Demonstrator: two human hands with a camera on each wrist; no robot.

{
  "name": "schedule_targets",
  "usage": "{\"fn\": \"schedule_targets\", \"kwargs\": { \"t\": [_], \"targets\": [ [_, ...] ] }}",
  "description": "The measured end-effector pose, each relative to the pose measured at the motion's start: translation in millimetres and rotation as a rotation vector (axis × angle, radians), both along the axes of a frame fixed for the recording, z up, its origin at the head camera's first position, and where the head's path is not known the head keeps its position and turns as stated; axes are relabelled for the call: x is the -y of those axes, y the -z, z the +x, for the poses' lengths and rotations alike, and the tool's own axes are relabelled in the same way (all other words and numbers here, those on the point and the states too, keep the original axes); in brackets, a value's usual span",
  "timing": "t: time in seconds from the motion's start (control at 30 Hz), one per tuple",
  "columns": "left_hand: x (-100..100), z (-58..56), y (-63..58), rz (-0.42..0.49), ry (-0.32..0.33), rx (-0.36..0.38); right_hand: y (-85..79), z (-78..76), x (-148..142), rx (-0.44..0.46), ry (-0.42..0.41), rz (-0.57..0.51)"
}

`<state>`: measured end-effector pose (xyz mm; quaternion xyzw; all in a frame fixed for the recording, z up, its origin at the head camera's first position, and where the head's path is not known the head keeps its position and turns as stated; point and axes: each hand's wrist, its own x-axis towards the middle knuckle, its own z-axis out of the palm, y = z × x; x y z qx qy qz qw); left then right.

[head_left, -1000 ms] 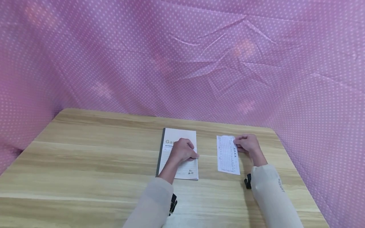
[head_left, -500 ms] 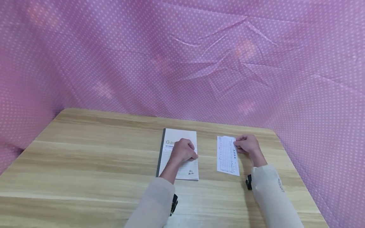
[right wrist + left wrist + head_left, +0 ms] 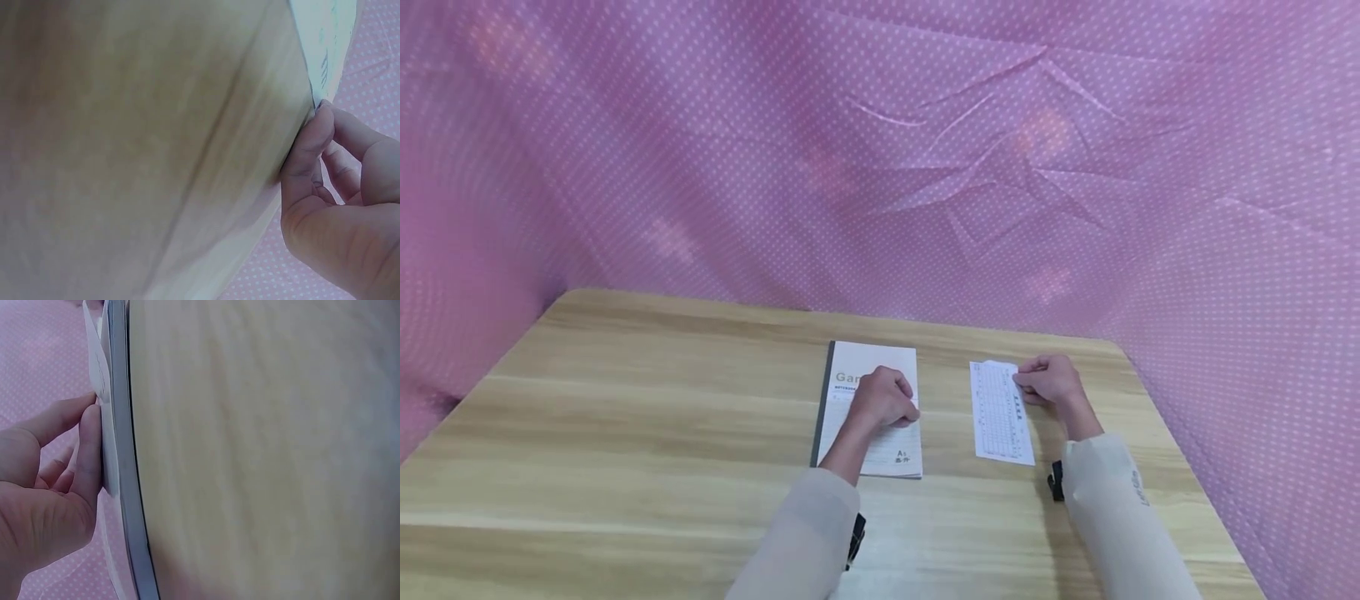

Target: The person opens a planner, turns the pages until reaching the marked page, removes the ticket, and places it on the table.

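A white A5 notebook with a dark spine lies upright-facing on the wooden table. My left hand reaches over its cover, thumb and forefinger pinched together at its right edge. In the left wrist view the notebook's spine runs past the left hand, which hides part of the cover. To the right is a narrow white printed form with ruled columns. My right hand pinches its upper right edge. The right wrist view shows the form rising from the fingertips of the right hand.
The light wooden table extends on all sides of the two papers. A pink dotted cloth hangs behind and at both sides of it. Pale sleeves and dark wrist straps cover the forearms.
The form's lower end has shifted slightly, swinging a little to the right over the last half second. Both hands stay in nearly the same places, and the notebook lies as before.
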<state>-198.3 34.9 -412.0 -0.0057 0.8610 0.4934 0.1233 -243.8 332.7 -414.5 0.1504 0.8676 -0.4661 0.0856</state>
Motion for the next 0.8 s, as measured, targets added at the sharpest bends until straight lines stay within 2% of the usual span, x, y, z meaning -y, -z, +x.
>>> {"fn": "schedule_targets", "kwargs": {
  "t": [0.23,0.5,0.63,0.8],
  "targets": [
    [5,0.3,3.1,0.119,0.004,0.082,1.8,5.6,-2,-0.016,-0.014,-0.029],
    [12,1.8,-1.4,0.298,0.005,0.126,-9.6,17.2,-2,-0.111,-0.07,0.079],
    [19,0.3,-5.4,0.309,-0.004,0.112,-17.5,20.6,7,-0.156,-0.132,0.136],
    [32,-1.2,-7.6,0.282,0.008,0.082,-24.9,21.9,25,-0.209,-0.187,0.135]
  ]
}}
